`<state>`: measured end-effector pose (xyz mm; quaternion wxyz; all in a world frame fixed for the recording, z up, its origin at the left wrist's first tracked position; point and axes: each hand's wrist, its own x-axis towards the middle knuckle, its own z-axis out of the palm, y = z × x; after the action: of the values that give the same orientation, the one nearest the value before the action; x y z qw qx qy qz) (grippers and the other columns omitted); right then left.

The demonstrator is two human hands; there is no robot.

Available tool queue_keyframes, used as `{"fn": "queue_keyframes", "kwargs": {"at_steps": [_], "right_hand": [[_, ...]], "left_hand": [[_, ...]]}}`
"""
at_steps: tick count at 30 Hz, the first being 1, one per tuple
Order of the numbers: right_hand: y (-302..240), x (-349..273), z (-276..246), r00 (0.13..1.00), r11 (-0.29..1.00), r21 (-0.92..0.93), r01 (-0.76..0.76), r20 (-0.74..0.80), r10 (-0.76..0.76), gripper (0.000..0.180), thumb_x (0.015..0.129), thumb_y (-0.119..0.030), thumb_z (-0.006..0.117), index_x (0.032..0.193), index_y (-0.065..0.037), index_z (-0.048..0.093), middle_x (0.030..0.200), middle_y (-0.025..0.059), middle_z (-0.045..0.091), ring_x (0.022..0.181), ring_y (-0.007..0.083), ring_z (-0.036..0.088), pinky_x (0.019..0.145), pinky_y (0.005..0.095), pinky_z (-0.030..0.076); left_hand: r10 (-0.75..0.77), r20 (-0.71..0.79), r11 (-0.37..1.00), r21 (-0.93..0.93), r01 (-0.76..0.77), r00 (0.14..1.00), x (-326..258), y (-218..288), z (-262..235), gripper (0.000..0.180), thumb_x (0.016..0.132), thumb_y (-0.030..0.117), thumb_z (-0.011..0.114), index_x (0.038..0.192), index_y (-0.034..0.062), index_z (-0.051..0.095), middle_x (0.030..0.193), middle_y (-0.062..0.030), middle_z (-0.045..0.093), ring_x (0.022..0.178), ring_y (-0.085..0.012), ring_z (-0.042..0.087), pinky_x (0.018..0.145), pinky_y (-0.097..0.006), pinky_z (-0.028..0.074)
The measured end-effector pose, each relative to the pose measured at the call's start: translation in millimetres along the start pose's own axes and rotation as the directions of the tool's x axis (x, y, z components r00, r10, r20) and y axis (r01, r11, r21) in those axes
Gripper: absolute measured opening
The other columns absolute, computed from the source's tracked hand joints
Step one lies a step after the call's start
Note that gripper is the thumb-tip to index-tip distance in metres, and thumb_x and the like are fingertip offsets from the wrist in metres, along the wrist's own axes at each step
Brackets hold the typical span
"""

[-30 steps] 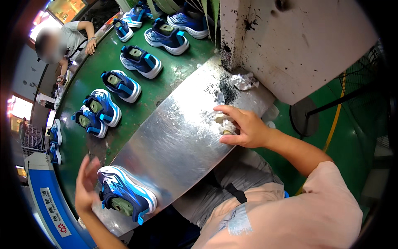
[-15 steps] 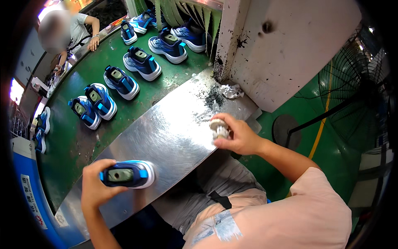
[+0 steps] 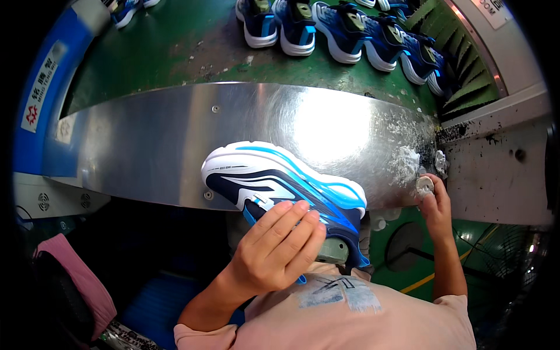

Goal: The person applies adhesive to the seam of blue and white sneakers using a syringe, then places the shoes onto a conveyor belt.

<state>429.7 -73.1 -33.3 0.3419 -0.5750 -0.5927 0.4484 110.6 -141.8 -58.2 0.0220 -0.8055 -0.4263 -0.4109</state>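
My left hand (image 3: 280, 248) grips a blue and white sneaker (image 3: 274, 175) around its upper, near the laces. The sneaker is tipped sideways, its white sole edge facing away from me and its toe to the left. A green shoe last (image 3: 333, 251) fills its opening. Over at the right end of the metal work surface (image 3: 146, 146), my right hand (image 3: 438, 210) pinches a small pale round pad (image 3: 424, 185); its exact kind is unclear. Just beside the pad lies a whitish smeared patch (image 3: 405, 163) on the metal.
Several similar sneakers (image 3: 297, 29) stand on the green conveyor belt (image 3: 175, 64) beyond the metal surface. Green strip flaps (image 3: 472, 70) hang at the right by a stained pale panel (image 3: 501, 169). A blue machine housing (image 3: 35, 140) is at the left, a chair (image 3: 76, 280) below it.
The view has swung round. My left hand has turned the sneaker from upright onto its side and brought it closer to my body. My right hand has moved the pad beside the whitish patch.
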Motion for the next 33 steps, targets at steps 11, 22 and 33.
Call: {"fn": "queue_keyframes", "kwargs": {"at_steps": [11, 22, 33], "right_hand": [[-139, 66, 47, 0.518, 0.757, 0.526, -0.387, 0.804, -0.293, 0.079, 0.078, -0.073, 0.032, 0.115, -0.003, 0.032, 0.06, 0.0083, 0.05, 0.042, 0.0084, 0.042, 0.037, 0.0189, 0.034], [-154, 71, 69, 0.409, 0.755, 0.33, -0.566, 0.908, -0.09, 0.088, 0.078, -0.075, 0.018, 0.118, 0.002, 0.032, 0.063, 0.0115, 0.049, 0.047, 0.0117, 0.045, 0.041, 0.0199, 0.039], [-162, 69, 72, 0.403, 0.849, 0.271, -0.455, 0.912, -0.076, 0.094, 0.076, -0.079, 0.021, 0.116, 0.005, 0.031, 0.061, 0.0089, 0.049, 0.045, 0.0079, 0.041, 0.037, 0.017, 0.033]], "left_hand": [[-0.011, -0.048, 1.0, -0.02, 0.01, 0.999, 32, 70, 35, 0.016, 0.075, 0.004, 0.06, 0.091, 0.0037, 0.063, 0.094, -0.0096, 0.062, 0.093, -0.0253, 0.061, 0.084, -0.035, 0.048], [0.002, -0.155, 0.999, -0.037, -0.008, 0.988, 51, 98, 48, 0.015, 0.08, 0.011, 0.053, 0.09, 0.003, 0.06, 0.096, -0.0096, 0.062, 0.095, -0.0241, 0.06, 0.09, -0.035, 0.045], [0.008, -0.156, 1.0, 0.016, -0.006, 0.988, 54, 104, 53, 0.013, 0.079, 0.012, 0.053, 0.086, 0.0036, 0.06, 0.092, -0.0083, 0.062, 0.093, -0.0212, 0.06, 0.091, -0.034, 0.044]]}}
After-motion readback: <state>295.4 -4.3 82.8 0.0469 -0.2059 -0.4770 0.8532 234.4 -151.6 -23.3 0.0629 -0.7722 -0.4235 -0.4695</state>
